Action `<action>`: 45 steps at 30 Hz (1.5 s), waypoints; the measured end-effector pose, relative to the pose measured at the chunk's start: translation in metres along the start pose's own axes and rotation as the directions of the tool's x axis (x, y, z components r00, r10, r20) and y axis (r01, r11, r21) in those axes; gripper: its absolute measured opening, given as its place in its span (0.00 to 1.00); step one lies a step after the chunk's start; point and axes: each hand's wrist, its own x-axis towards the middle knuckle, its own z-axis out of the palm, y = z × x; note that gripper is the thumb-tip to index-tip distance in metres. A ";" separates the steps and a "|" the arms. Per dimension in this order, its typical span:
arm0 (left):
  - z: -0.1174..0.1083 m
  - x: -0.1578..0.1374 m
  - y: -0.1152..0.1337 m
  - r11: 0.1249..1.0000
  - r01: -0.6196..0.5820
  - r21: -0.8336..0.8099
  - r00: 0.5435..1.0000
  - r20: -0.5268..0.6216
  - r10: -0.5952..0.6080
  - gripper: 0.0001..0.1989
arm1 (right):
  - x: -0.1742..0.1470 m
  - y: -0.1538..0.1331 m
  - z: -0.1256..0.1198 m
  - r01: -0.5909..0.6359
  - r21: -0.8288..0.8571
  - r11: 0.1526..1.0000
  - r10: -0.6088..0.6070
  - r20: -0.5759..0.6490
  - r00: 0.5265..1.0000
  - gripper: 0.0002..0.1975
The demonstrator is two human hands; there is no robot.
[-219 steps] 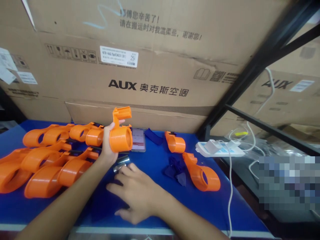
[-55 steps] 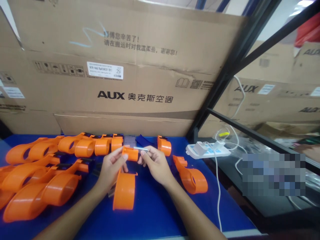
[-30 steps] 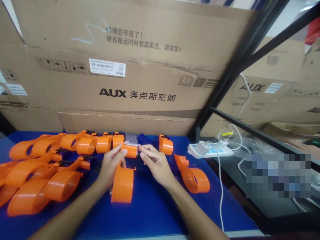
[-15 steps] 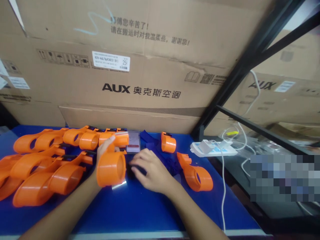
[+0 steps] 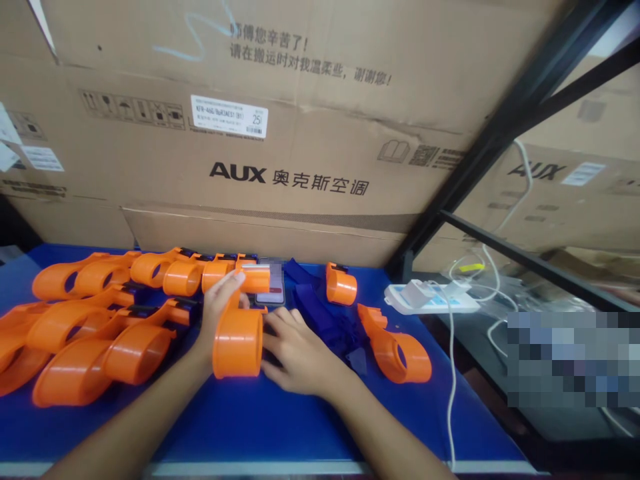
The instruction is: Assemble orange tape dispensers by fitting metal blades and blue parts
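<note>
My left hand (image 5: 220,307) is closed around one orange holder (image 5: 238,343) just left of the frame's centre, thumb pressed along its upper arm, with the wide ring hanging down below my grip. A single silver strip (image 5: 256,266) lies along the top of that upper arm. My right hand (image 5: 300,353), at the centre, is half curled, with its fingers bent toward the ring; the tips go behind the ring's edge, so I cannot tell whether they are pinched together or hold anything.

On the left side of the frame I count at least nine more holders (image 5: 73,373) in two rows, several with dark ends; they overlap, so the exact number is unclear. Two loose ones (image 5: 341,287) sit right of centre, one behind the other. One phone (image 5: 274,293) lies behind my hands, and the blue pieces (image 5: 320,313) beside it are too heaped to count. All these rest on one blue tabletop (image 5: 230,427). Farther right is one white power strip (image 5: 397,297) with two plugs (image 5: 419,293) in it, and behind the table stands a large cardboard box (image 5: 300,140) printed AUX
</note>
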 end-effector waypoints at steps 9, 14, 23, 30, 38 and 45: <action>0.007 -0.003 -0.001 0.998 0.032 0.061 0.999 0.037 -0.035 0.18 | 0.001 0.007 0.012 -0.018 0.063 0.998 0.018 0.003 1.000 0.10; 0.010 -0.006 0.000 0.998 0.028 0.058 0.998 0.055 -0.031 0.17 | 0.001 0.009 0.015 -0.014 0.089 0.996 0.015 -0.012 1.000 0.10; 0.012 -0.007 -0.004 0.997 0.002 0.080 1.000 0.024 -0.004 0.18 | -0.001 0.013 0.010 -0.135 0.097 0.986 0.155 -0.242 0.958 0.08; 0.018 -0.013 -0.010 0.992 0.036 0.118 0.996 0.075 -0.045 0.21 | -0.009 0.022 -0.020 -0.254 0.339 0.906 0.422 -0.677 0.603 0.08; 0.027 -0.025 -0.012 0.991 -0.029 0.133 0.988 0.152 0.009 0.20 | -0.007 0.020 -0.017 -0.087 0.436 0.896 0.369 -0.621 0.692 0.08; 0.026 -0.022 -0.016 0.994 -0.008 0.109 0.987 0.162 -0.010 0.20 | -0.005 0.016 -0.010 -0.013 0.389 0.921 0.274 -0.625 0.731 0.09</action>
